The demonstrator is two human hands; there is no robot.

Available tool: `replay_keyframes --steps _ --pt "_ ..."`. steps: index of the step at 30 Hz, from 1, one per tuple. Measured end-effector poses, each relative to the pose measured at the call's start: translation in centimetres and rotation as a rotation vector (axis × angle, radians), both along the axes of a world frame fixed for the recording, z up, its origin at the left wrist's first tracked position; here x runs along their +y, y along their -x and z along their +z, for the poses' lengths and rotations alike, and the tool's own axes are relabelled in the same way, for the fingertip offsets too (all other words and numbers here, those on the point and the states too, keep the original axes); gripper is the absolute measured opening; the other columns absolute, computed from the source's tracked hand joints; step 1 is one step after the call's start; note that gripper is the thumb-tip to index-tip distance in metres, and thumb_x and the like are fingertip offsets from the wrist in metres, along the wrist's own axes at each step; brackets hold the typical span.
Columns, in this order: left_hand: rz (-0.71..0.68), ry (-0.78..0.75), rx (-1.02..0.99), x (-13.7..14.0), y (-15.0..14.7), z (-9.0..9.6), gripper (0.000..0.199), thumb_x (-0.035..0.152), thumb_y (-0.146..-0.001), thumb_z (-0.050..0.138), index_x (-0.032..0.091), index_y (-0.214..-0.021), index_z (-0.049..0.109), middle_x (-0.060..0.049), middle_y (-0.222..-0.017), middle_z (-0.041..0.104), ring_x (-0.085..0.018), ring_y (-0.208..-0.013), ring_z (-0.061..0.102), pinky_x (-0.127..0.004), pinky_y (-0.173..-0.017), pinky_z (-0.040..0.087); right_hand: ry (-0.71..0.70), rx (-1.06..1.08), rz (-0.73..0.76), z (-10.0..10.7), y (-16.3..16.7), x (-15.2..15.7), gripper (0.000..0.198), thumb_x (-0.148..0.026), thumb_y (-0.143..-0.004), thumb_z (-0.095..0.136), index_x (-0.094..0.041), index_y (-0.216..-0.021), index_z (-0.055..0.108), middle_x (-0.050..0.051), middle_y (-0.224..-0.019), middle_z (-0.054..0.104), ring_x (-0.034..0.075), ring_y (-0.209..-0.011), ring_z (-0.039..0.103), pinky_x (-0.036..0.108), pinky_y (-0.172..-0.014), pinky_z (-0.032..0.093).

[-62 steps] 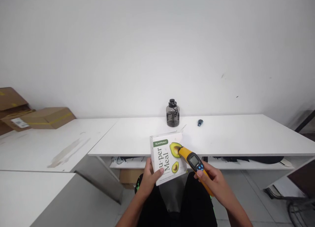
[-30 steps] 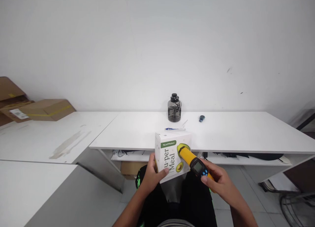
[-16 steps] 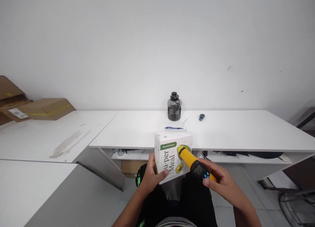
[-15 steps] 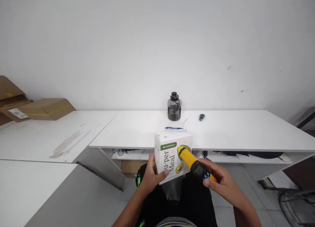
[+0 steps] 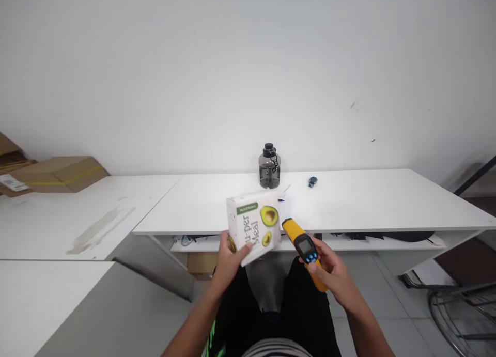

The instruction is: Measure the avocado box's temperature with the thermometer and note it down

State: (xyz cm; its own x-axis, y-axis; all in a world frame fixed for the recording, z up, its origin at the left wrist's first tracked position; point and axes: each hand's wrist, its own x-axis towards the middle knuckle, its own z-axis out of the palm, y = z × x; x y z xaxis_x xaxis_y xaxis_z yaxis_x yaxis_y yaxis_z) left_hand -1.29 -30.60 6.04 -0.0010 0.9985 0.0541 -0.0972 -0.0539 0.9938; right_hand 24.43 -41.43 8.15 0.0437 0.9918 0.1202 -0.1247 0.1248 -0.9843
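Observation:
My left hand (image 5: 231, 256) grips a white meal box (image 5: 251, 233) by its lower left side, thumb on the front. Avocado pictures and a green label show on the box, which is held tilted at the table's front edge. A yellow and black infrared thermometer (image 5: 306, 251) is in my right hand (image 5: 329, 272), its small screen and blue buttons facing up. My right thumb lies just below the buttons. The thermometer's front end points toward the box and is apart from it. Behind the box a blue pen (image 5: 281, 200) is mostly hidden.
A dark bottle (image 5: 269, 166) stands on the white table (image 5: 349, 207) near the wall, with a watch (image 5: 312, 181) to its right. Cardboard boxes (image 5: 65, 173) lie at the far left. Under the tabletop is a shelf (image 5: 344, 243) with dark items. A wire-framed object (image 5: 465, 315) stands at lower right.
The box has moved up and left in my left hand and now covers most of the pen. The thermometer has swung more upright and away from the box. The view has shifted slightly.

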Motion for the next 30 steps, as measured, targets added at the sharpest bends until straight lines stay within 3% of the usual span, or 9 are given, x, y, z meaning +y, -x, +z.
replay_keyframes --steps 2,7,10,13,18,24,27,30 --pt "0.092 -0.041 0.094 2.8 0.8 0.5 0.06 0.043 -0.056 0.084 0.023 -0.097 0.045 -0.007 -0.101 0.067 -0.026 -0.094 0.066 -0.037 -0.079 0.053 -0.009 0.034 0.007 -0.3 0.9 0.1 0.067 -0.043 -0.079 0.076 -0.03 -0.139 0.049 0.011 -0.135 0.06 0.026 -0.122 0.058 0.04 -0.102 0.047" --pt "0.35 -0.123 0.587 10.7 3.0 0.7 0.063 0.048 -0.059 0.082 0.024 -0.098 0.04 -0.003 -0.089 0.061 -0.025 -0.087 0.064 -0.036 -0.074 0.05 -0.028 0.127 -0.008 -1.2 3.3 0.3 0.068 -0.041 -0.081 0.075 -0.03 -0.141 0.045 0.011 -0.137 0.058 0.023 -0.125 0.055 0.04 -0.107 0.041" --pt "0.396 -0.125 0.697 14.5 3.9 -0.2 0.061 0.052 -0.063 0.078 0.024 -0.097 0.036 -0.004 -0.09 0.06 -0.026 -0.089 0.064 -0.037 -0.075 0.049 -0.069 0.19 -0.012 -1.9 4.4 0.7 0.065 -0.039 -0.082 0.074 -0.03 -0.14 0.045 0.011 -0.14 0.056 0.022 -0.128 0.053 0.039 -0.108 0.041" --pt "0.343 -0.125 0.729 17.0 4.4 -1.5 0.063 0.054 -0.064 0.077 0.024 -0.098 0.033 -0.01 -0.103 0.062 -0.029 -0.098 0.064 -0.039 -0.078 0.05 -0.095 0.229 -0.03 -2.4 5.0 1.1 0.064 -0.036 -0.084 0.074 -0.03 -0.14 0.044 0.011 -0.143 0.053 0.022 -0.129 0.052 0.039 -0.107 0.042" --pt "0.225 -0.012 0.766 18.9 5.0 -3.9 0.066 0.049 -0.065 0.078 0.024 -0.102 0.029 -0.019 -0.125 0.058 -0.031 -0.115 0.06 -0.042 -0.086 0.052 -0.13 0.264 -0.074 -2.6 5.4 1.9 0.062 -0.032 -0.083 0.074 -0.033 -0.139 0.047 0.008 -0.142 0.055 0.022 -0.127 0.054 0.037 -0.104 0.046" --pt "0.223 0.013 0.738 19.3 5.3 -5.2 0.067 0.051 -0.067 0.077 0.024 -0.105 0.029 -0.019 -0.125 0.06 -0.03 -0.116 0.061 -0.041 -0.085 0.054 -0.122 0.274 -0.122 -3.7 6.2 3.1 0.062 -0.033 -0.082 0.075 -0.034 -0.137 0.048 0.007 -0.142 0.055 0.023 -0.124 0.057 0.039 -0.102 0.048" --pt "0.223 -0.004 0.723 19.2 5.5 -5.3 0.067 0.051 -0.067 0.077 0.024 -0.107 0.031 -0.018 -0.125 0.06 -0.03 -0.115 0.061 -0.04 -0.085 0.053 -0.119 0.174 -0.237 -4.5 4.9 5.0 0.065 -0.036 -0.079 0.076 -0.032 -0.137 0.046 0.01 -0.146 0.051 0.024 -0.127 0.055 0.041 -0.104 0.047" --pt "0.211 -0.02 0.713 19.2 5.5 -5.3 0.066 0.051 -0.068 0.076 0.023 -0.111 0.034 -0.016 -0.124 0.06 -0.028 -0.112 0.062 -0.039 -0.084 0.054 -0.099 -0.047 -0.39 -4.9 1.7 8.5 0.071 -0.042 -0.078 0.073 -0.028 -0.14 0.042 0.012 -0.15 0.045 0.026 -0.127 0.054 0.043 -0.104 0.046"
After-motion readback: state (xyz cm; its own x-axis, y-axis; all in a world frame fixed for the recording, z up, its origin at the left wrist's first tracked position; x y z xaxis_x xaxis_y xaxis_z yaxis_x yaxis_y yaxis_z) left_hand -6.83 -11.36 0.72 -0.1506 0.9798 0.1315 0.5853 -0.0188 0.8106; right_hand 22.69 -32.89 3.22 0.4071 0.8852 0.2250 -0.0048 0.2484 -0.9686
